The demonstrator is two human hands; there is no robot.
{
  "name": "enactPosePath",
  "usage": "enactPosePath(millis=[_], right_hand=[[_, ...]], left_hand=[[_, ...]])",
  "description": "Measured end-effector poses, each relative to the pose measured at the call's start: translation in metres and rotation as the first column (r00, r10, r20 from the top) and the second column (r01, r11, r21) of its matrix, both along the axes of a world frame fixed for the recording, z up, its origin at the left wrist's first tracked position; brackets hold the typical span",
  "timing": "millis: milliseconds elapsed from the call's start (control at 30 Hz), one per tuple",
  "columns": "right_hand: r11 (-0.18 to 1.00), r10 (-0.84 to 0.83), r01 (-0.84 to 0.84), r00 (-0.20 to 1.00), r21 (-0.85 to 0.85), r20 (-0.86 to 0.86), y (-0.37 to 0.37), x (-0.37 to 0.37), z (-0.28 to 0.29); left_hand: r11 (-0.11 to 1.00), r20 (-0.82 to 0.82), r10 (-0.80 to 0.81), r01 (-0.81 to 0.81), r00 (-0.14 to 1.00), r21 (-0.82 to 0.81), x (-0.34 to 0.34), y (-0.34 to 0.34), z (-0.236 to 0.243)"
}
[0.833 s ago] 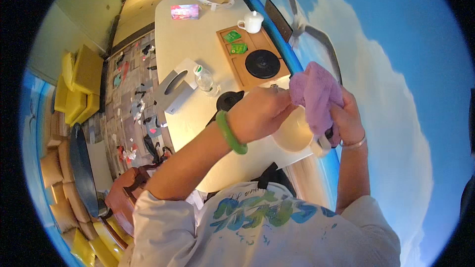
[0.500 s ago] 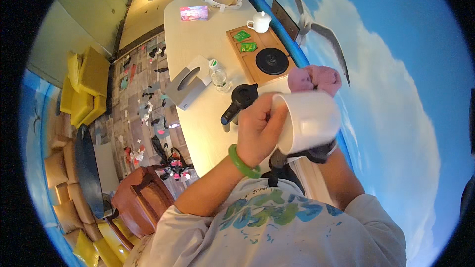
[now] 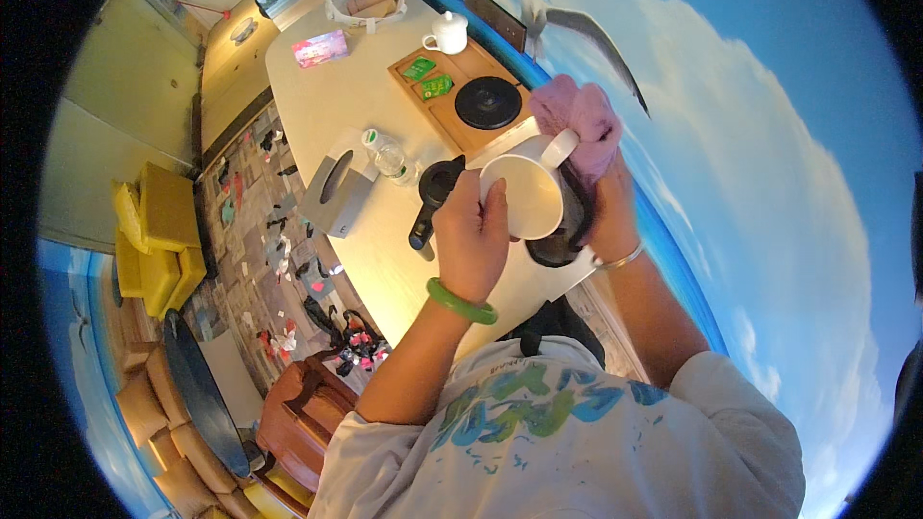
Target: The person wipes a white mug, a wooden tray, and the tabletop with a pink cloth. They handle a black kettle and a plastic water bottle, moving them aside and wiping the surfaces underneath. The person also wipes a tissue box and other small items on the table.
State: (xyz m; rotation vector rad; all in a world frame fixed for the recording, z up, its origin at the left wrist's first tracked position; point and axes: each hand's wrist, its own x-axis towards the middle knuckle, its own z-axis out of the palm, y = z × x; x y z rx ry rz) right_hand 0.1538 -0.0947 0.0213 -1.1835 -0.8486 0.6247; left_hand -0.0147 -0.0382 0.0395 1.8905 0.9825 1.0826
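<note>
My left hand (image 3: 471,240) is closed on a white mug (image 3: 524,194), fingers at its left side. The mug is tilted, with its open mouth facing me and its handle at the upper right. Beyond the handle, my right hand (image 3: 611,213) grips a bunched pink towel (image 3: 577,120); the fingers are partly hidden by the cloth. A dark object (image 3: 555,250) shows behind the mug and beside the right hand; its kind is unclear. Left of the mug stands a black-lidded vessel with a black handle (image 3: 437,187).
On the table (image 3: 298,115) are a grey tissue box (image 3: 336,197), a clear bottle (image 3: 392,159), a wooden tray (image 3: 423,101) with green packets and a round black base (image 3: 487,103), a lidded white cup (image 3: 448,34), a pink box (image 3: 320,49) and a plastic bag (image 3: 332,0). A brown chair (image 3: 298,413) stands left.
The mug has turned from lying sideways, mouth left, to showing me its inside. My right hand has come into sight from behind it, and the view has shifted.
</note>
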Motion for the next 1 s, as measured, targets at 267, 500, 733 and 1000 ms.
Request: enactPosePath(millis=[267, 500, 733, 1000], right_hand=[[0.806, 0.566, -0.586, 0.805, -0.089, -0.179, 0.002, 0.021, 0.045], [0.746, 0.664, -0.639, 0.695, -0.187, 0.275, 0.000, -0.008, 0.062], [0.837, 0.477, -0.449, 0.879, -0.312, 0.016, -0.006, -0.033, 0.083], [0.910, -0.188, 0.382, 0.727, -0.161, 0.660, 0.005, -0.039, 0.049]], left_hand=[[0.657, 0.385, -0.492, 0.623, 0.781, -0.424, -0.025, 0.022, 0.034], [0.863, -0.104, -0.498, 0.504, 0.861, 0.036, -0.034, 0.037, 0.050], [0.658, 0.252, -0.360, 0.436, 0.898, -0.614, -0.025, 0.033, 0.048], [0.849, 0.515, -0.244, 0.438, 0.822, -0.296, 0.018, -0.020, 0.010]])
